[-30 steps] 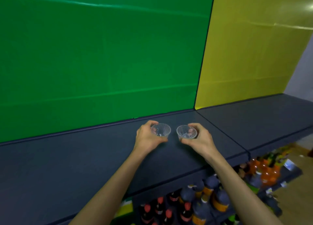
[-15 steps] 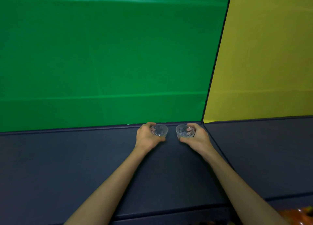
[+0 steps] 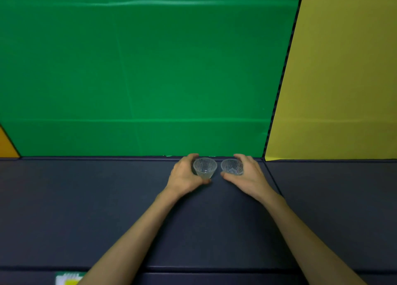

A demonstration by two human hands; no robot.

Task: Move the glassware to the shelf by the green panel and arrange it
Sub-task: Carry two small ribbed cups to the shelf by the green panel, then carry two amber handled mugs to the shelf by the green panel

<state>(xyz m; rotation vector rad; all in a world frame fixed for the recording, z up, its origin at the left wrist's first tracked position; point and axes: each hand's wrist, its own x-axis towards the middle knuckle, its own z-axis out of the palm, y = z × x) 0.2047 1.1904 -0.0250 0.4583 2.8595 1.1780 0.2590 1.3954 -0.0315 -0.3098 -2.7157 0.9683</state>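
Observation:
Two small clear ribbed glass cups stand upright side by side at the back of the dark shelf point(image 3: 107, 209), right below the green panel point(image 3: 139, 70). My left hand point(image 3: 184, 175) curls round the left cup point(image 3: 204, 168), thumb near its base. My right hand point(image 3: 249, 177) holds the right cup point(image 3: 231, 166) from its right side. A narrow gap separates the two cups. Both forearms reach in from the bottom of the view.
A yellow panel point(image 3: 339, 80) adjoins the green one on the right, above a second shelf section point(image 3: 333, 209). An orange panel corner point(image 3: 6, 145) shows at far left. A yellow-green package point(image 3: 67, 279) peeks below the shelf's front edge.
Both hands have carried the cups further back, from mid-shelf to the foot of the green panel. The view has tilted up, hiding the bottles below.

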